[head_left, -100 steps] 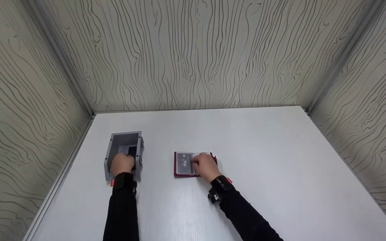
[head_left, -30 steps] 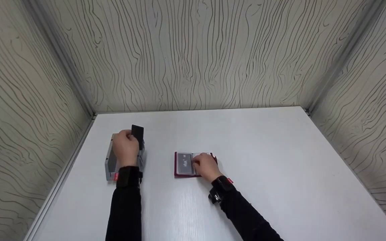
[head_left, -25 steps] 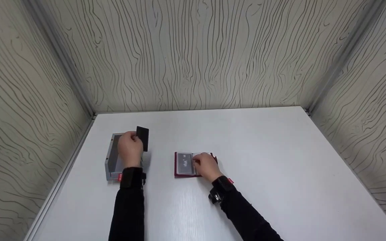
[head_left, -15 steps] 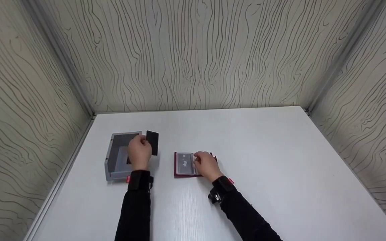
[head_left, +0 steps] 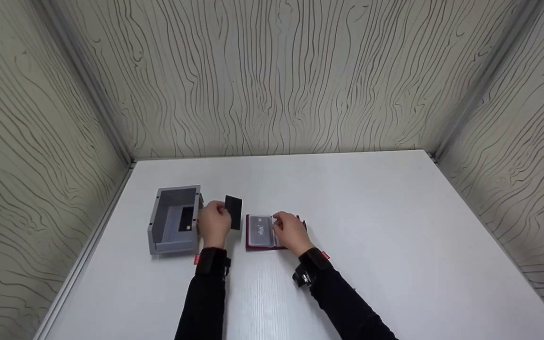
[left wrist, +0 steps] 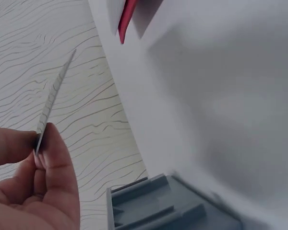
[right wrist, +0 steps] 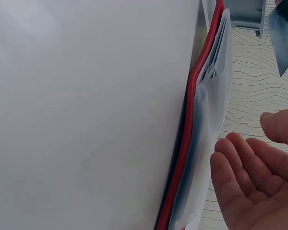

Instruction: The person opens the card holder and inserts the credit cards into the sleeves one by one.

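Note:
My left hand (head_left: 215, 223) pinches a dark card (head_left: 233, 212) between thumb and forefinger, raised in the gap between the grey bin (head_left: 176, 247) and the card holder. In the left wrist view the card (left wrist: 56, 91) shows nearly edge-on. The red-covered card holder (head_left: 259, 231) lies spread on the table, with a card lettered "Vip" in its left clear sleeve. Over its right side is my right hand (head_left: 293, 232), hiding part of it. In the right wrist view that hand's loosely bent fingers (right wrist: 240, 163) are beside the clear sleeves (right wrist: 213, 96), thumb apart, with nothing between.
Inside the bin, at its right side, lies another dark piece (head_left: 186, 219). The white table (head_left: 371, 212) reaches back to a wood-patterned wall (head_left: 276, 80), with similar walls at left and right.
My left hand has come up out of the bin with the dark card and moved right toward the card holder. My right hand stays at the holder, its thumb and forefinger slightly lifted.

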The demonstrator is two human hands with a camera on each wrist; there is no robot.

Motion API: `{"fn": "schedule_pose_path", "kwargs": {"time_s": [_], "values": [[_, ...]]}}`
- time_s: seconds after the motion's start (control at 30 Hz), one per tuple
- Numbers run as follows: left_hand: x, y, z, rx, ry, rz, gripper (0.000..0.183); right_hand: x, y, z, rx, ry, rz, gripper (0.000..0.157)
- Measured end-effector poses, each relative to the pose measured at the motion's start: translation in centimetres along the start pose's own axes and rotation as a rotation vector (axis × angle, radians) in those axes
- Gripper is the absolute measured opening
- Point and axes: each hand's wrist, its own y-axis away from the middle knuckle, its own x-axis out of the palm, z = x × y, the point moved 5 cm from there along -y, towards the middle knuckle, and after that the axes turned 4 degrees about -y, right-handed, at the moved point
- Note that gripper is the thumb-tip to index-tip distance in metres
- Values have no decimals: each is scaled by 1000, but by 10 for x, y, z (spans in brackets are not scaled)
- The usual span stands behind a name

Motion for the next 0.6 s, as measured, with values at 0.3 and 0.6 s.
{"fn": "schedule_pose_path", "kwargs": {"time_s": [0.3, 0.6], "values": [[25, 16, -1, 13, 29, 40, 12, 1, -2, -1, -40, 0, -30, 24], [40, 30, -6, 72, 43, 50, 7, 2, 0, 0, -62, -5, -49, 24]]}}
